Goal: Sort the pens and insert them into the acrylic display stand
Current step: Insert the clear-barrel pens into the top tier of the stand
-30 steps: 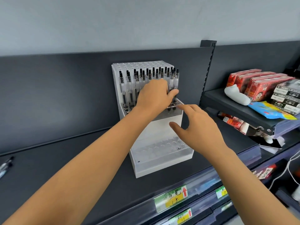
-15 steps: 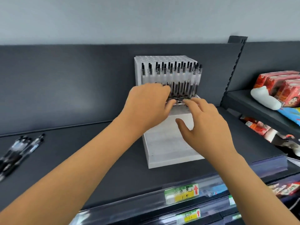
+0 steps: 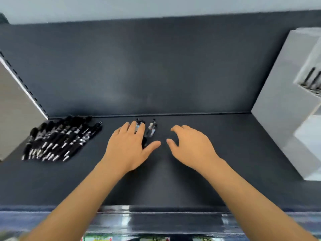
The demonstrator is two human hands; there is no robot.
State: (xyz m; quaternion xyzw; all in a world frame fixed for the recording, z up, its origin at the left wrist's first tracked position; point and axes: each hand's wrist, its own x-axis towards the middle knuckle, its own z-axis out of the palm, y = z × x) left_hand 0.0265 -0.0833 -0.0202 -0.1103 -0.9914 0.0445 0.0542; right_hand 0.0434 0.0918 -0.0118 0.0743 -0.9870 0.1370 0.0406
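- Lying on the dark shelf (image 3: 173,181) near its back edge, a few clear pens (image 3: 151,130) sit side by side at the middle of the view, their black tips pointing toward the rear panel (image 3: 139,66).
- The left hand (image 3: 128,148) is spread palm down over these clear pens, fingers fairly straight and laid across them, not curled round any; the thumb points out to the right.
- The right hand (image 3: 191,146) is just beside them on the right, palm down, fingers loosely bent and apart, holding nothing; whether it touches the shelf cannot be told.
- The two thumbs are near each other but apart.
- A larger pile of black pens (image 3: 60,138) lies well to the left on the same shelf, fanned in a slanted row against the back corner.
- The acrylic display stand (image 3: 284,105) is at the far right edge, only partly in view and tilted by the wide lens; a few dark pens (image 3: 312,80) are slotted into its upper tier.
- A pale upright side panel (image 3: 13,110) closes the shelf on the left.
- A blurred glossy front rail (image 3: 173,221) runs along the shelf's near edge, beneath both forearms.
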